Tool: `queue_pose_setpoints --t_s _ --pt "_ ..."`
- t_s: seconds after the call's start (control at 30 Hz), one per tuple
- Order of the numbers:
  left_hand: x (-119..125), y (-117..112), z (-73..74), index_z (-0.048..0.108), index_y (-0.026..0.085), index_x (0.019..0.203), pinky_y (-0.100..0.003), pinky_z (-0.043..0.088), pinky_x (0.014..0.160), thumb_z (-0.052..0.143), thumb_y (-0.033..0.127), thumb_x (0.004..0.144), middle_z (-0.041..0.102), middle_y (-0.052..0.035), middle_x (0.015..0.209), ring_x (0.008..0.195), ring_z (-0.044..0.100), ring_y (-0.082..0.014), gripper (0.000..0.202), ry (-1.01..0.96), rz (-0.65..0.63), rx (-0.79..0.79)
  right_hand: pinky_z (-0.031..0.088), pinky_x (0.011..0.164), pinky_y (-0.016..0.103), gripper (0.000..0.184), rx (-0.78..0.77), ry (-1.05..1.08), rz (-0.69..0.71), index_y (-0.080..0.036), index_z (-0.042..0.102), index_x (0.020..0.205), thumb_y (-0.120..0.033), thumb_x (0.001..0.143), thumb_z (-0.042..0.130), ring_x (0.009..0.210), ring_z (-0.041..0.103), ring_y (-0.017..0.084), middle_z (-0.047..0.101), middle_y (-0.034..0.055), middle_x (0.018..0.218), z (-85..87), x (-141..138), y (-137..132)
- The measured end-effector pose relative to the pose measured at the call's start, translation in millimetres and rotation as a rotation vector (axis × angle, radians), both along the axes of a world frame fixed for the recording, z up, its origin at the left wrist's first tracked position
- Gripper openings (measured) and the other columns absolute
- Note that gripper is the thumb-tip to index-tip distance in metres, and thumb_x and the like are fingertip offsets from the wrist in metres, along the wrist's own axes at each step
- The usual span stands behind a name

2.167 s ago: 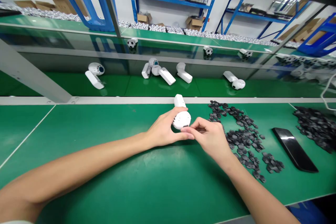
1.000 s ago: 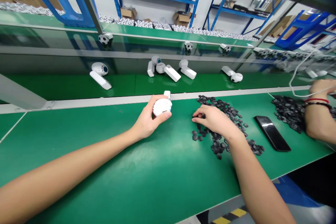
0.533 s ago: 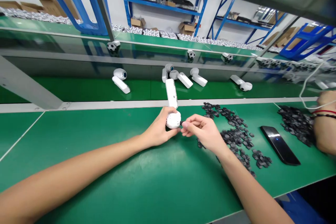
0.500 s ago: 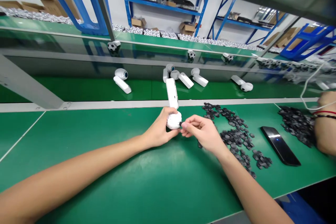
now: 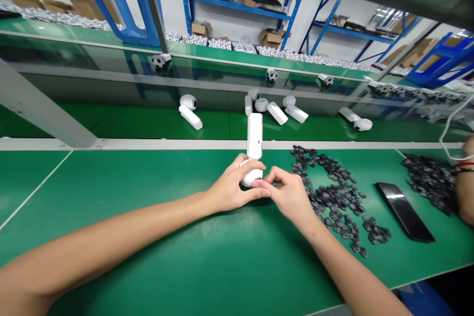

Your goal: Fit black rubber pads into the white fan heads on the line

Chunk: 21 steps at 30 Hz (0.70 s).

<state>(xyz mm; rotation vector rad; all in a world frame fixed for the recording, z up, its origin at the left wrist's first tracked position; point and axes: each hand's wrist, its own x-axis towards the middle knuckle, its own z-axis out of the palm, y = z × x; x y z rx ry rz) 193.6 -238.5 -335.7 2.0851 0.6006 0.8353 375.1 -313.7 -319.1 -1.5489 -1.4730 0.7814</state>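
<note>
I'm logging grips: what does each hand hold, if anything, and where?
The left hand holds a white device by its round end. The right hand is at that end; whether it pinches anything is hidden.

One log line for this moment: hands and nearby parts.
left hand: gripping white device; right hand: at its round end; right side: loose black pieces, black slab

smooth plastic-looking device (image 5: pixel 255 136), matt pieces (image 5: pixel 335 196), glossy slab (image 5: pixel 405 212), smooth, faintly shiny tabletop (image 5: pixel 177 261)
</note>
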Motion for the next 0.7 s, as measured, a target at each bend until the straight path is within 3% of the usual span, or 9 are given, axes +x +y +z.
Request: queue_pose_setpoints --t_s 0.17,0.37,0.53,0.63,0.7 --pt "1 3 4.3 0.065 0.024 0.119 -0.037 0.05 0.092 0.078 0.053 0.087 0.055 -0.0044 0.105 0.098 0.058 -0.0223 0.044 0.02 -0.03 0.004 0.036 0.054 0.025 0.041 -0.026 -0.011 0.082 -0.02 0.056 0.067 -0.048 0.088 0.077 0.058 0.05 0.012 0.059 -0.0034 0.063 -2.9 4 5" --pt "3 11 2.1 0.065 0.022 0.118 -0.034 0.048 0.09 0.064 0.042 0.099 0.063 -0.005 0.111 0.096 0.061 -0.0199 0.027 -0.085 -0.019 -0.161 0.046 0.067 0.027 0.04 -0.156 -0.172 0.271 -0.022 0.07 0.09 -0.046 0.108 0.043 0.073 0.062 0.015 0.072 0.0013 0.085 28.7 46 5" --pt "0 12 3.3 0.065 0.021 0.109 -0.026 0.044 0.067 0.063 0.04 0.098 0.06 0.0016 0.086 0.068 0.053 -0.0124 0.022 -0.08 -0.052 -0.432 0.044 0.059 0.027 0.021 -0.456 -0.426 0.346 -0.024 0.07 0.091 -0.045 0.094 0.069 0.066 0.062 0.016 0.072 -0.0018 0.075 44.6 84 -5" --pt "1 12 3.7 0.063 0.022 0.111 -0.025 0.044 0.064 0.062 0.042 0.099 0.059 0.0029 0.08 0.065 0.052 -0.0122 0.024 -0.059 -0.053 -0.441 0.043 0.057 0.027 0.019 -0.491 -0.479 0.319 -0.025 0.07 0.088 -0.043 0.091 0.071 0.064 0.064 0.017 0.073 -0.0019 0.073 39.0 89 -7" --pt "2 13 2.8 0.061 0.025 0.124 -0.026 0.047 0.066 0.062 0.044 0.099 0.061 0.0014 0.086 0.069 0.056 -0.0137 0.032 -0.061 -0.029 -0.418 0.043 0.054 0.027 0.02 -0.473 -0.494 0.283 -0.025 0.071 0.085 -0.045 0.089 0.073 0.063 0.065 0.018 0.073 -0.0011 0.071 33.5 88 -7"
